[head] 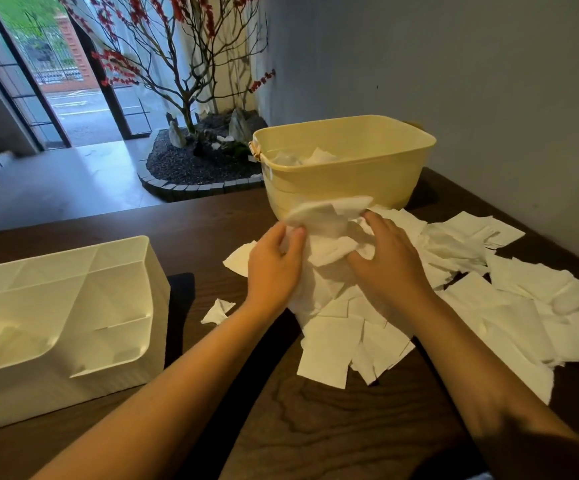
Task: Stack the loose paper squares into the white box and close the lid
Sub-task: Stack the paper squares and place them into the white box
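Both hands gather paper squares point(333, 344) heaped just before the yellow tub point(343, 168): left hand point(274, 268) pinches a bunch, right hand point(388, 265) presses the pile with curled fingers; the open white box point(135, 271) lies leftward on the bench point(315, 427), nearer the left hand.
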`<state>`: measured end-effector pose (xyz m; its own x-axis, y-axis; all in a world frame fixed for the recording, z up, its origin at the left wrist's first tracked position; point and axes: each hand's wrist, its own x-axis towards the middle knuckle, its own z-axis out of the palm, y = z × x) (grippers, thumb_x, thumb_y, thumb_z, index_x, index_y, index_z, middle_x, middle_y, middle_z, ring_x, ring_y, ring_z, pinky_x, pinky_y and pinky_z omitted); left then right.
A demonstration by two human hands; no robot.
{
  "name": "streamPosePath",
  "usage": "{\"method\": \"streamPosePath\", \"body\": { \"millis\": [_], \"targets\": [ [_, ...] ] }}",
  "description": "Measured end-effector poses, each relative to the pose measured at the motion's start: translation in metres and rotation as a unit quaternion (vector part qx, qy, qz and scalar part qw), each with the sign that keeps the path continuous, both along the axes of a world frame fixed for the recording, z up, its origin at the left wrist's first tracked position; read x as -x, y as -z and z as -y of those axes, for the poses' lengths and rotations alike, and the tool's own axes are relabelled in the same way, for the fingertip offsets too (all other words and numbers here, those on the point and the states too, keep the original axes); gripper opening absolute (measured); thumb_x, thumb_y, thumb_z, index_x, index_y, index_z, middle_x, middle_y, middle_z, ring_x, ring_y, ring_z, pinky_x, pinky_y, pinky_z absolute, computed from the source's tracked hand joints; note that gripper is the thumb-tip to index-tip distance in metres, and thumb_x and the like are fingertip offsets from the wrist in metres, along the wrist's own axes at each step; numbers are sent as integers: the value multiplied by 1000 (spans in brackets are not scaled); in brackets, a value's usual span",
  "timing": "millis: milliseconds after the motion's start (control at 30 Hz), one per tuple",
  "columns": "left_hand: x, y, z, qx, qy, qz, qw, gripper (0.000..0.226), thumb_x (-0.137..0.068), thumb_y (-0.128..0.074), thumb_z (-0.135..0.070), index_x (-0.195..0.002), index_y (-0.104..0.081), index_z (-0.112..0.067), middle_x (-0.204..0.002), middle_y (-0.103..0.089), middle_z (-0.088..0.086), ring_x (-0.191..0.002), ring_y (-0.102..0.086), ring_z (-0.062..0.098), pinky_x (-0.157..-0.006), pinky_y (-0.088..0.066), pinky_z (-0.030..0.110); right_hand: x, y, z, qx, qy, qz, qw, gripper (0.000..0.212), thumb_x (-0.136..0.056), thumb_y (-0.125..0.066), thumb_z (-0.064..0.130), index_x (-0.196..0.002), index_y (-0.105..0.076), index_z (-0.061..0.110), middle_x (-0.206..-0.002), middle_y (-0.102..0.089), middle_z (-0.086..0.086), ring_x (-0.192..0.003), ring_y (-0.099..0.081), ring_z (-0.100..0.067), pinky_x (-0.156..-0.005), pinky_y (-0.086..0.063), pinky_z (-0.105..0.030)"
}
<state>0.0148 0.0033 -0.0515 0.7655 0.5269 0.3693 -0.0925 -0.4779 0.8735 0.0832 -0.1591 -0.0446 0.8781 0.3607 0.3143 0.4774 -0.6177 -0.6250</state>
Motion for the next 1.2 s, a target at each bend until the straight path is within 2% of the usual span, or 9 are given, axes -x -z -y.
{"method": "streamPosePath", "body": {
  "millis": [167, 300, 400, 567, 700, 800, 967, 1033, 1200],
  "targets": [
    [25, -10, -3, 151, 27, -14, 988, 14, -101, -55, -20, -94, -63, -11, -85, -69, -6, -80, -65, 8, -73, -55, 33, 11, -16, -23, -69, -77, -83, 991, 47, -95, -64, 31, -140, -48, 35, -123, -59, 8, -113, -55, -13, -82, -45, -23],
    [47, -12, -13, 251, 32, -88, 964, 18, -100, -56, -11, -114, -56, -23, -105, -66, -3, -90, -71, 22, -70, -64, 38, 15, -22, -37, 29, -94, -66, 993, 50, -95, -64, 35, -141, -46, 36, -131, -58, 6, -119, -54, -19, -91, -49, -33],
    [56, -8, -21, 289, 28, -144, 946, 13, -101, -56, -16, -114, -54, -20, -113, -64, 5, -88, -73, 25, -54, -56, 21, 16, -22, -42, 73, -114, -130, 982, 70, -88, -68, 46, -148, -33, 43, -145, -46, 5, -129, -48, -21, -99, -47, -37],
    [55, -7, -24, 239, 13, -206, 949, 24, -105, -46, -42, -94, -56, -23, -100, -60, 1, -88, -65, 19, -61, -57, 27, 27, -16, -48, 129, -97, -179, 971, 84, -81, -76, 51, -151, -31, 37, -157, -32, 4, -136, -39, -22, -101, -42, -36],
    [54, 5, -24, 68, 29, -183, 980, 22, -102, -47, -50, -86, -54, -36, -82, -59, -17, -72, -62, 6, -69, -52, 21, 29, -20, -47, 122, -92, -148, 977, 40, -83, -76, 43, -114, -56, 26, -106, -56, 3, -91, -48, -13, -70, -42, -23],
    [58, 12, -28, 86, 40, -141, 985, 37, -97, -54, -52, -97, -67, -18, -81, -70, -1, -72, -69, 11, -74, -62, 36, 26, -17, -46, -7, -86, -131, 988, 22, -80, -76, 38, -79, -60, 23, -78, -63, 4, -77, -63, -21, -61, -52, -40],
    [68, 6, -28, 23, -27, 28, 999, 27, -95, -61, -37, -80, -61, -15, -74, -63, -1, -71, -61, 18, -68, -56, 39, 21, -17, -48, -132, 18, -94, 987, 18, -88, -70, 35, -88, -64, 18, -86, -67, 0, -84, -62, -24, -70, -52, -41],
    [70, 9, -24, 47, 45, 18, 998, 14, -94, -66, -33, -100, -62, -21, -90, -65, -8, -82, -63, 12, -72, -57, 30, 22, -11, -51, -145, 14, -84, 986, 5, -96, -58, 17, -91, -61, 17, -90, -65, -1, -91, -62, -29, -76, -53, -45],
    [65, 17, -20, 109, 155, -30, 981, 48, -90, -67, -40, -134, -46, -43, -125, -59, -25, -113, -57, -6, -85, -51, 14, 31, -8, -58, -89, -65, -82, 990, 26, -88, -74, 19, -110, -60, 17, -106, -65, 2, -97, -60, -19, -82, -53, -39]
  ]
}}
